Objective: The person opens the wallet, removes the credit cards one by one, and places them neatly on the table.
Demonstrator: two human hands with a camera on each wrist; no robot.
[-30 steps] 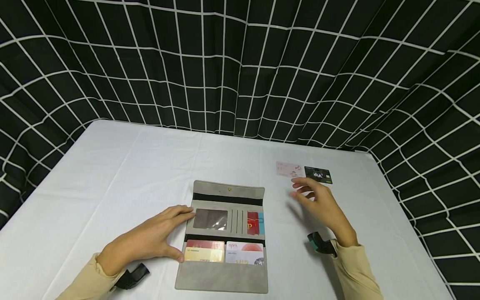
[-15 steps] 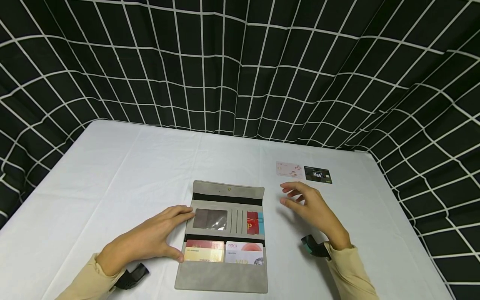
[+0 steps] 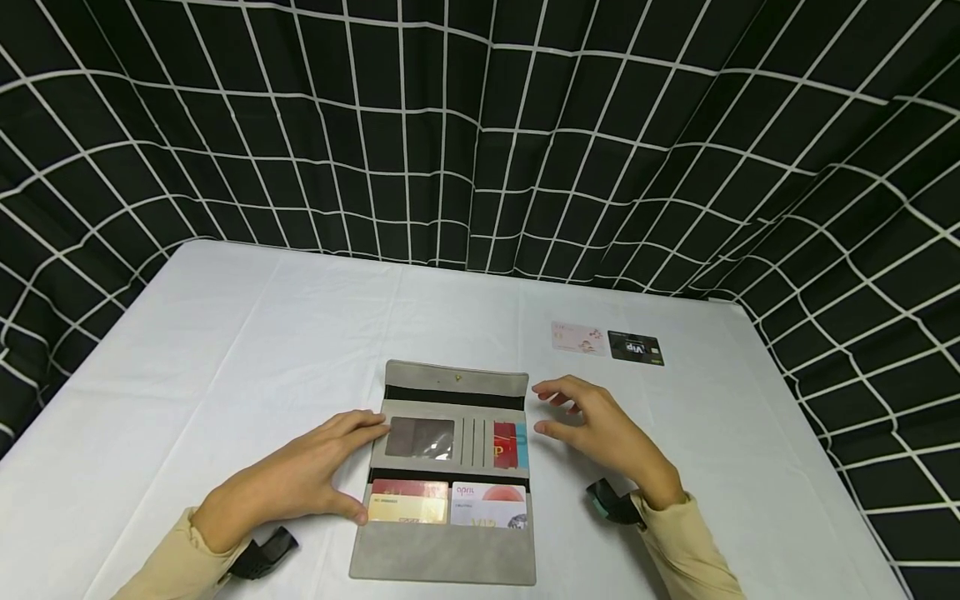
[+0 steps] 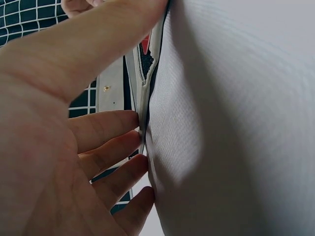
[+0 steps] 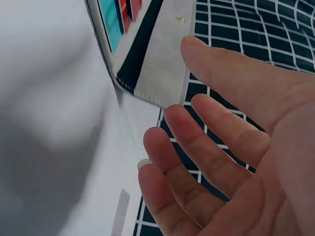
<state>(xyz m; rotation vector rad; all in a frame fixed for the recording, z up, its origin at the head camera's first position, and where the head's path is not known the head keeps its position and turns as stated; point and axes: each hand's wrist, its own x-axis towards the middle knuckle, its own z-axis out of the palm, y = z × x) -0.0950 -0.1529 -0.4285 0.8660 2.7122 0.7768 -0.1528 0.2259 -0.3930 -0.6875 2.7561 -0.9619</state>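
Observation:
A grey wallet (image 3: 442, 557) lies unfolded on the white table, its top flap with a small gold snap turned away from me. Fingers and thumb of my left hand (image 3: 300, 475) rest along its left edge. My right hand (image 3: 603, 433), fingers loosely bent and holding nothing, hovers just off the wallet's upper right side. In the lower pockets sit a yellow card (image 3: 408, 509) before a dark red one, and a white VIP card (image 3: 487, 517) before an "april" card (image 3: 491, 493). A red card (image 3: 505, 446) and a light blue card (image 3: 522, 446) show in the upper right slot.
Farther back on the right, a pale pink card (image 3: 577, 337) and a black VIP card (image 3: 635, 348) lie side by side on the white cloth (image 3: 315, 325). A black curtain (image 3: 420, 133) with white grid lines hangs behind the table and along both sides.
My right hand has moved left and slightly toward me, away from the two loose cards to the wallet's right side. The left hand and the wallet have stayed put.

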